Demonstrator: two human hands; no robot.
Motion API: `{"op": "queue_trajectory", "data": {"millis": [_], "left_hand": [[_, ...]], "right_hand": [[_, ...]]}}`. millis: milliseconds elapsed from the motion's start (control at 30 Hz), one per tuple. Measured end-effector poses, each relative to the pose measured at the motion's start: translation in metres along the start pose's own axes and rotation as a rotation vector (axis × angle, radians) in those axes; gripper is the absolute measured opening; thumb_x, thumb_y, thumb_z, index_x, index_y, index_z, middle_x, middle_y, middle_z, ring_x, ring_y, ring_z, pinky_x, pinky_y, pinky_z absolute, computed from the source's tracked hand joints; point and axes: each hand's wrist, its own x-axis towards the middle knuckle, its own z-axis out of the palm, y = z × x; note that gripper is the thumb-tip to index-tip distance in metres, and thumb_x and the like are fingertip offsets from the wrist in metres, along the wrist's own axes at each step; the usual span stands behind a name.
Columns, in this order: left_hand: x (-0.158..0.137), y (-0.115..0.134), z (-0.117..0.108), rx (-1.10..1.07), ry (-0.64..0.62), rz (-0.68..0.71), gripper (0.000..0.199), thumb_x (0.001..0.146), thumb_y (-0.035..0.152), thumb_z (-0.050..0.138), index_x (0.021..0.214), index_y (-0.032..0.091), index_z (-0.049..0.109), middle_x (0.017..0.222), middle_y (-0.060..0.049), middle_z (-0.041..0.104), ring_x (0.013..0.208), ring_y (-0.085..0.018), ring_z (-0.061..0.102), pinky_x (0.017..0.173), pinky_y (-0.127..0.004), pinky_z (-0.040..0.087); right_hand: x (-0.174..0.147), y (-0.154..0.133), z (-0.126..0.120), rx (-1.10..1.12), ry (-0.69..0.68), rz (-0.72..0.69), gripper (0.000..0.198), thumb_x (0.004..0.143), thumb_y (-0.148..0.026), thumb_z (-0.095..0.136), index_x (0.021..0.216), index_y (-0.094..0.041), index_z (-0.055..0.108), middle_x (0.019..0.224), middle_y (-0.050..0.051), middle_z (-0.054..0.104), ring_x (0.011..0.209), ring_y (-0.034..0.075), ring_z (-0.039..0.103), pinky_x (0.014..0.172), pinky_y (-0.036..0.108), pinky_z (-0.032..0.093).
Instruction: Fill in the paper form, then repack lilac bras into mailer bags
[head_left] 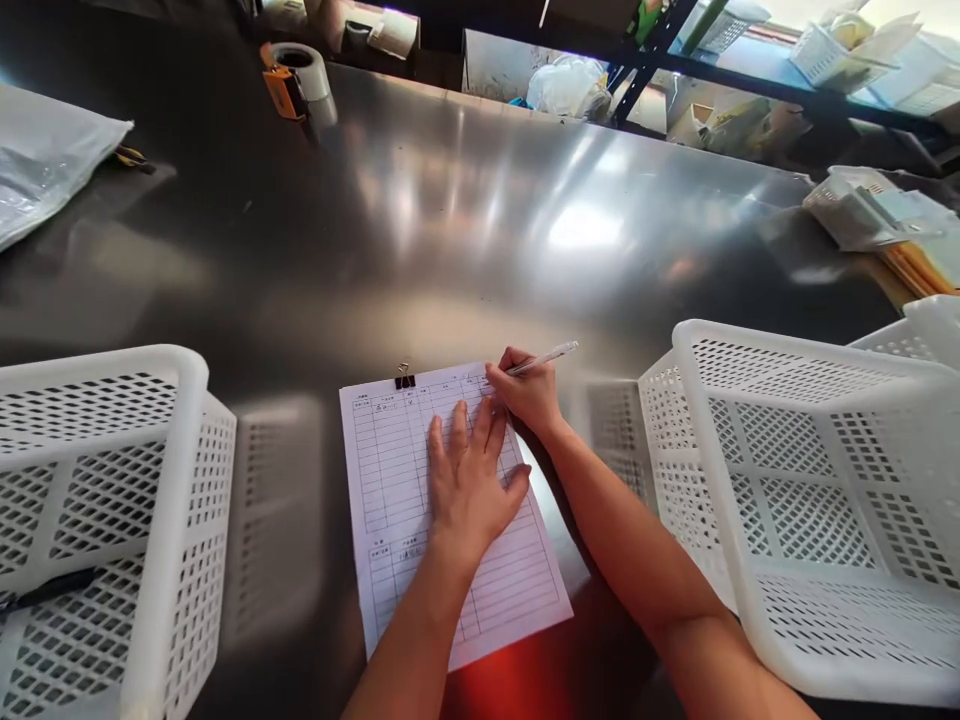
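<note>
A printed form [390, 470] with ruled columns and some handwriting lies on the metal table. A black binder clip [405, 378] grips its top edge. My left hand [471, 480] rests flat on the sheet, fingers spread. At the top right corner of the paper, my right hand [529, 392] is closed around a pen [551, 356] with a clear barrel. The pen's tip is hidden behind my fingers, so I cannot tell whether it touches the paper.
White plastic baskets stand at the left [180, 440] and right [697, 440]; the left one holds a black pen-like item [52, 588]. Farther back are a tape roll [304, 75], an orange cutter [283, 92], a plastic bag [52, 160] and small bins [862, 215]. Shelving lines the far edge.
</note>
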Motion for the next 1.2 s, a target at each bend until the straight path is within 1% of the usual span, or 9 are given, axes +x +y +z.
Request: {"op": "queue_trajectory", "data": {"millis": [167,333,567,733,900,1067,1200], "left_hand": [[-0.0006,0.0002,0.0002,-0.020,-0.015,-0.019,0.065,0.090,0.055,0.049,0.147,0.025,0.041,0.157,0.006,0.033,0.146,-0.030,0.022,0.122,-0.059,0.014],[-0.0019,0.0003,-0.0006,-0.022,-0.011,-0.020,0.065,0.090,0.053,0.051,0.147,0.025,0.041,0.157,0.002,0.035,0.146,-0.030,0.023,0.122,-0.058,0.012],[-0.0020,-0.0005,-0.0012,-0.013,-0.028,-0.019,0.064,0.091,0.054,0.047,0.147,0.024,0.040,0.158,0.008,0.029,0.147,-0.029,0.020,0.122,-0.057,0.010],[-0.0016,-0.0001,-0.0015,-0.003,-0.038,-0.021,0.064,0.092,0.054,0.046,0.148,0.024,0.039,0.158,0.008,0.029,0.147,-0.029,0.019,0.122,-0.056,0.009],[-0.0016,0.0003,-0.0023,-0.002,-0.034,-0.016,0.064,0.092,0.054,0.046,0.148,0.024,0.039,0.158,0.008,0.028,0.146,-0.029,0.020,0.122,-0.056,0.010],[-0.0027,-0.0012,-0.0028,0.005,-0.027,-0.006,0.064,0.093,0.055,0.044,0.148,0.024,0.037,0.158,0.008,0.028,0.147,-0.029,0.020,0.122,-0.057,0.012],[-0.0026,-0.0007,-0.0034,0.006,-0.037,-0.014,0.065,0.092,0.056,0.045,0.148,0.025,0.037,0.158,0.007,0.030,0.146,-0.029,0.021,0.122,-0.057,0.012]], "right_hand": [[-0.0035,0.0014,0.0011,0.028,-0.009,0.019,0.027,0.068,-0.029,0.058,0.051,-0.020,0.039,0.048,-0.007,0.031,0.049,0.007,0.027,0.044,0.022,0.024],[-0.0051,0.0015,0.0018,0.018,-0.021,0.014,0.027,0.068,-0.027,0.058,0.051,-0.020,0.038,0.048,-0.008,0.030,0.049,0.007,0.026,0.044,0.022,0.023],[-0.0047,-0.0013,0.0026,0.007,0.044,0.022,0.027,0.068,-0.028,0.057,0.051,-0.020,0.037,0.047,-0.007,0.031,0.049,0.007,0.027,0.044,0.022,0.024],[-0.0059,-0.0033,0.0023,-0.002,-0.003,0.009,0.025,0.066,-0.025,0.055,0.050,-0.020,0.037,0.046,-0.008,0.030,0.047,0.007,0.026,0.044,0.022,0.024],[-0.0060,-0.0019,0.0008,0.004,0.016,0.009,0.025,0.066,-0.025,0.057,0.050,-0.020,0.038,0.046,-0.008,0.031,0.047,0.007,0.028,0.044,0.022,0.025],[-0.0046,0.0028,0.0006,0.010,0.092,-0.004,0.028,0.067,-0.026,0.058,0.051,-0.020,0.037,0.047,-0.008,0.031,0.048,0.007,0.027,0.044,0.022,0.024],[-0.0048,0.0025,0.0012,-0.022,0.054,-0.014,0.025,0.066,-0.025,0.057,0.051,-0.020,0.038,0.046,-0.008,0.031,0.048,0.008,0.027,0.044,0.022,0.025]]}}
